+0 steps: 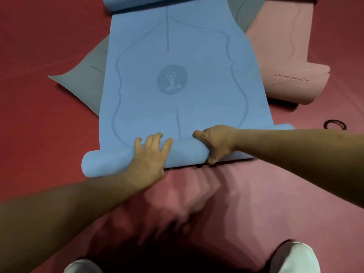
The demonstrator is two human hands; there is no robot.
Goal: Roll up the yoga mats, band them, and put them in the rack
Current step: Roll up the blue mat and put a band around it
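A blue yoga mat [177, 62] lies on the red floor, stretching away from me, with its near end wound into a roll [110, 161]. My left hand [148, 156] lies over the roll left of centre, fingers spread across its top. My right hand [215, 143] grips the roll right of centre, fingers curled round it and thumb under its near side. A black band [334, 124] lies on the floor to the right of the roll.
A grey mat [86, 83] lies partly under the blue one at the left. A pink mat [285, 56] lies at the right, its near end curled. My white shoes [293, 259] show at the bottom edge.
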